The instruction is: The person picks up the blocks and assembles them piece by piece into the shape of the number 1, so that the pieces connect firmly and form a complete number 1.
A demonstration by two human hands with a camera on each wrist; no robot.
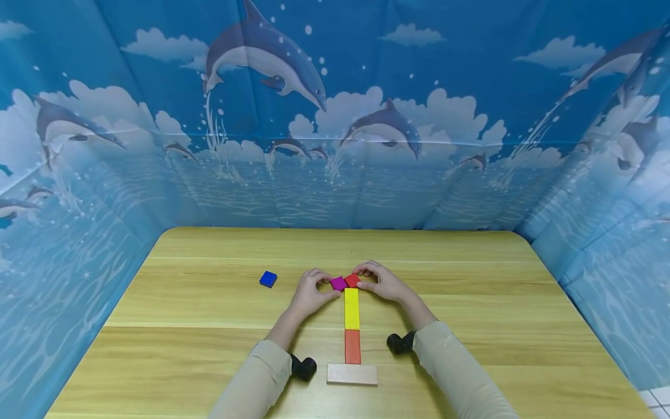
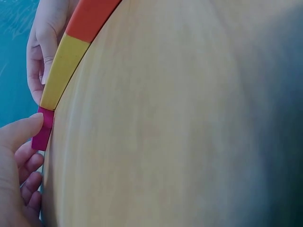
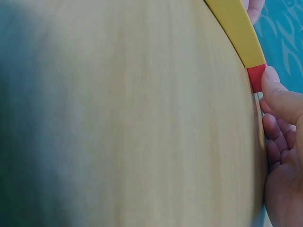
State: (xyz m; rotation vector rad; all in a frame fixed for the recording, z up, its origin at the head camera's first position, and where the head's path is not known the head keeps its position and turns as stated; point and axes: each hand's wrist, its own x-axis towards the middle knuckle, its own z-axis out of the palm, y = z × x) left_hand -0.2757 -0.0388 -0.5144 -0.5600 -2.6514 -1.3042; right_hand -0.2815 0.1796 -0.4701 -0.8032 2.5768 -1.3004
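At the far end of a line of blocks, my left hand [image 1: 311, 295] pinches a magenta square block [image 1: 338, 283] between thumb and fingers. My right hand [image 1: 386, 283] pinches a red square block [image 1: 352, 280] right beside it. Both squares lie turned at an angle, corners close together, just beyond the yellow block [image 1: 352, 308]. An orange-red block [image 1: 353, 347] continues the line toward me, ending at a pale wooden block [image 1: 352, 374] laid crosswise. In the left wrist view the left thumb presses on the magenta block [image 2: 44, 130]; in the right wrist view the right thumb touches the red block [image 3: 256, 78].
A blue square block [image 1: 268, 279] lies alone on the wooden table [image 1: 209, 326], left of my left hand. Black wrist cameras [image 1: 303, 368] sit at both sleeves. Behind the table's far edge hangs a dolphin-print curtain [image 1: 335, 192], which also lines both sides.
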